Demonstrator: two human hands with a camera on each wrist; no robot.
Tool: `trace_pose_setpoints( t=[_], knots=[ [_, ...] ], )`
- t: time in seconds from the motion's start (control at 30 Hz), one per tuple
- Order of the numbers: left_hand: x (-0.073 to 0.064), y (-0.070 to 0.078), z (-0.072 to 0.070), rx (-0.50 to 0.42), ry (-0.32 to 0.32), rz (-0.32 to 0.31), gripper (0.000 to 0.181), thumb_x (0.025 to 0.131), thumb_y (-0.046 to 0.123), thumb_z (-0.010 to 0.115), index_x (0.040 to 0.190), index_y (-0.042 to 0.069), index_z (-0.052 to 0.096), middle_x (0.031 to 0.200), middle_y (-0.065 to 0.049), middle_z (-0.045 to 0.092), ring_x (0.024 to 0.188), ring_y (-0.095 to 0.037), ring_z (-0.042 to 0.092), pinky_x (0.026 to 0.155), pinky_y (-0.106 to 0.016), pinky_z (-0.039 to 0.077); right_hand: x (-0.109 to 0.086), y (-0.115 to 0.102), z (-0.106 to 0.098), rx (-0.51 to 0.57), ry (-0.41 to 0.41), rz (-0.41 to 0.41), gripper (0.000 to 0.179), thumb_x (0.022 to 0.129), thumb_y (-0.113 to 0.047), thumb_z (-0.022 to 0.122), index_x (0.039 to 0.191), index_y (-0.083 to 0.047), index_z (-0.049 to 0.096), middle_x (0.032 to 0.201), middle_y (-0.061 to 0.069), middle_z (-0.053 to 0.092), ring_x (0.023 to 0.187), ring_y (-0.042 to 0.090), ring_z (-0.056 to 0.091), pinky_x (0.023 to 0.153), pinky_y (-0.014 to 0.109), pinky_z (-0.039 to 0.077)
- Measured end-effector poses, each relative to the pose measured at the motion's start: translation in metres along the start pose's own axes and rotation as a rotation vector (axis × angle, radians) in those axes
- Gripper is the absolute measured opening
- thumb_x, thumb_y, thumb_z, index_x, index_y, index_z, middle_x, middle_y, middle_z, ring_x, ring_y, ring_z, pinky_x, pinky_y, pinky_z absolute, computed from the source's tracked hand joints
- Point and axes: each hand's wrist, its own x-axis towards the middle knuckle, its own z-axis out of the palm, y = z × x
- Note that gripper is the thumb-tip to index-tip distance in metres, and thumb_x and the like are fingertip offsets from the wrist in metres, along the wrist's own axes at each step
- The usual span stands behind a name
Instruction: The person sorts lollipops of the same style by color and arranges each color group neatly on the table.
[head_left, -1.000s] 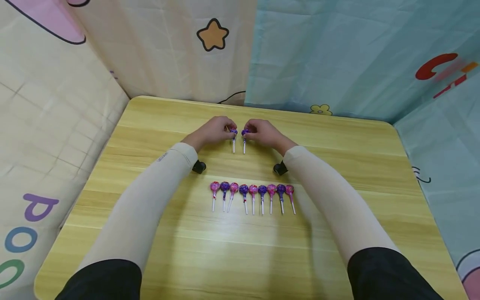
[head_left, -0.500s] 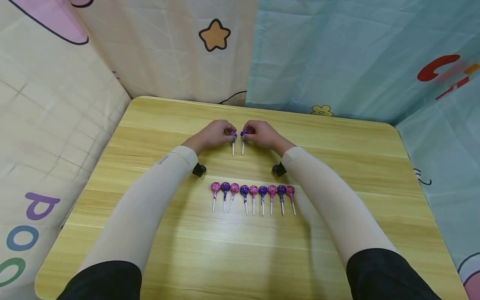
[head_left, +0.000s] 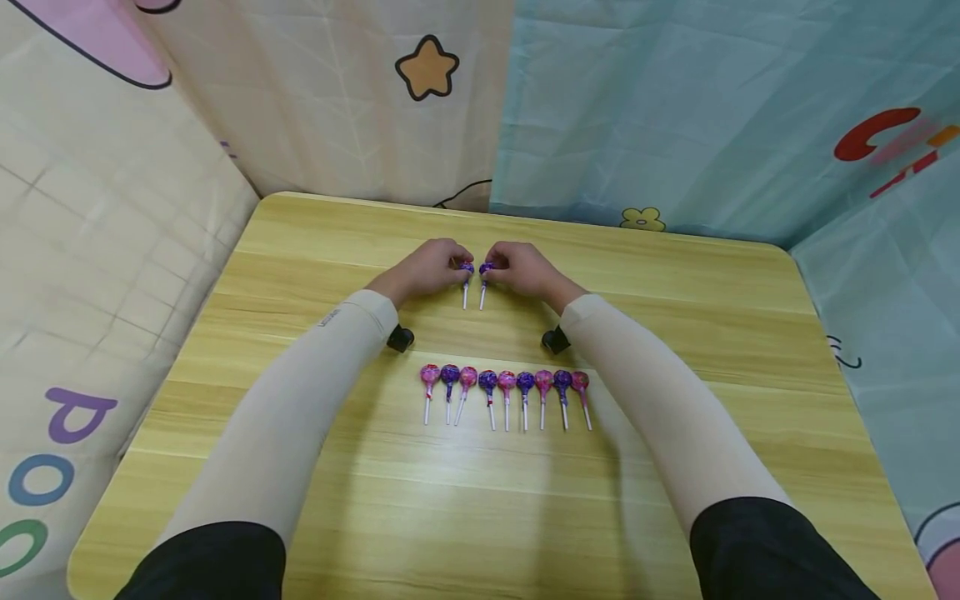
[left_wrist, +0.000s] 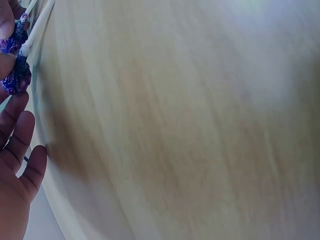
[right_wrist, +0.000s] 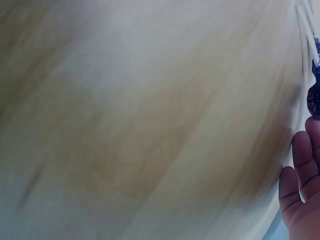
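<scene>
Near the table's far side, my left hand (head_left: 429,267) pinches a purple-wrapped lollipop (head_left: 467,268) by its head between thumb and fingers. Facing it, my right hand (head_left: 522,268) pinches a second purple lollipop (head_left: 486,268) the same way. Both white sticks point toward me, with a small gap between the two candies. In the left wrist view the held lollipop (left_wrist: 18,75) shows under the thumb, the other one just behind it. At the right wrist view's edge, the right hand's lollipop (right_wrist: 314,97) is partly cut off.
Closer to me, a row of several pink and purple lollipops (head_left: 507,381) lies on the wooden table (head_left: 465,517), sticks toward me. Printed curtains (head_left: 645,108) hang behind the table and at both sides. A black wrist camera (head_left: 401,337) sits under the left wrist.
The right hand has shifted slightly left with its lollipop, narrowing the gap to the left one. Both hands have come slightly nearer to me. The row of lollipops stays put.
</scene>
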Motion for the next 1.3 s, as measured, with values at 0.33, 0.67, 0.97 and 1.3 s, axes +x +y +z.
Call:
trace_pose_setpoints(
  t=[0.33,0.67,0.97,1.3],
  knots=[
    [0.001,-0.001,0.002,0.002,0.001,0.009,0.036,0.098,0.020,0.063,0.129,0.001,0.063,0.118,-0.011,0.065,0.110,-0.023,0.058,0.101,-0.038,0.044,0.002,0.001,0.005,-0.023,0.018,-0.002,0.020,0.096,-0.028,0.067,0.105,-0.010,0.064,0.096,0.006,0.063,0.087,0.021,0.053,0.081,0.033,0.046],
    [0.000,-0.001,0.001,-0.022,0.013,-0.005,0.036,0.097,0.021,0.065,0.127,0.002,0.064,0.116,-0.009,0.065,0.108,-0.022,0.058,0.099,-0.037,0.045,0.000,0.002,0.004,0.001,0.011,0.004,0.022,0.096,-0.029,0.068,0.107,-0.010,0.064,0.101,0.005,0.065,0.090,0.021,0.056,0.086,0.034,0.048],
    [0.000,-0.001,0.002,-0.026,0.010,-0.015,0.037,0.097,0.022,0.065,0.128,0.002,0.063,0.117,-0.009,0.064,0.107,-0.021,0.058,0.099,-0.037,0.045,0.001,0.004,0.001,0.014,-0.005,0.008,0.024,0.096,-0.029,0.068,0.108,-0.010,0.063,0.103,0.004,0.065,0.093,0.020,0.056,0.088,0.034,0.048],
    [-0.003,-0.006,-0.004,-0.016,0.038,-0.004,0.036,0.096,0.020,0.065,0.127,0.002,0.064,0.121,-0.011,0.063,0.113,-0.025,0.056,0.102,-0.039,0.043,0.001,0.006,-0.006,0.036,-0.006,0.013,0.024,0.096,-0.027,0.068,0.111,-0.008,0.063,0.105,0.007,0.064,0.095,0.021,0.056,0.088,0.036,0.047]
  ],
)
